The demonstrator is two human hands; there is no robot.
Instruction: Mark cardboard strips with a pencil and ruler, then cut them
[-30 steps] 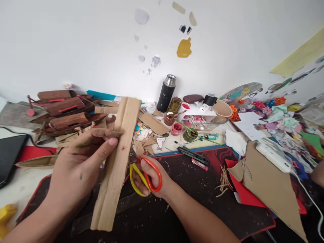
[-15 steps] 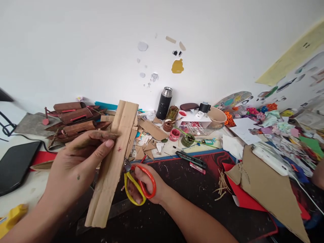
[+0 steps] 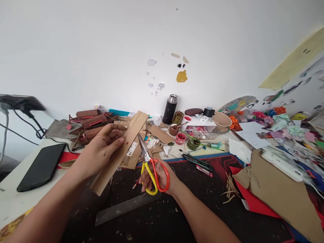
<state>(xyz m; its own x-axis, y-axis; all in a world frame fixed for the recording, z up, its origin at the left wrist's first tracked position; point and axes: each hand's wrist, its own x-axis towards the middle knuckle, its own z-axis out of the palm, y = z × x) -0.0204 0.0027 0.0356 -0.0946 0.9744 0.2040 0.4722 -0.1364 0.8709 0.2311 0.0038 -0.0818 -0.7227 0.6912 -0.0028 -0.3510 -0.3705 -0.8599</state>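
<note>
My left hand (image 3: 102, 148) pinches a long strip of cardboard (image 3: 135, 128) by its middle, thumb in front and fingers behind. The strip is tilted, its top leaning right, and a lengthwise crease runs along it. To its right, my right hand (image 3: 162, 173) has its fingers through the handles of a pair of scissors (image 3: 148, 155), one yellow and one red. The blades point up and left, look closed together, and are beside the strip. Below both hands a clear ruler (image 3: 121, 211) lies on the dark mat (image 3: 199, 206).
Brown model boats (image 3: 92, 119) stand at the back left, near a black phone (image 3: 42, 167). Behind the mat are cardboard scraps, paint pots (image 3: 180, 138) and a black flask (image 3: 170, 109). A utility knife (image 3: 197, 162) lies at the mat's back edge. Large cardboard (image 3: 283, 189) covers the right.
The scissors have come out from behind the strip, so their blades now show. Strip and left hand are farther away and tilted more to the right. The view has shifted left and up.
</note>
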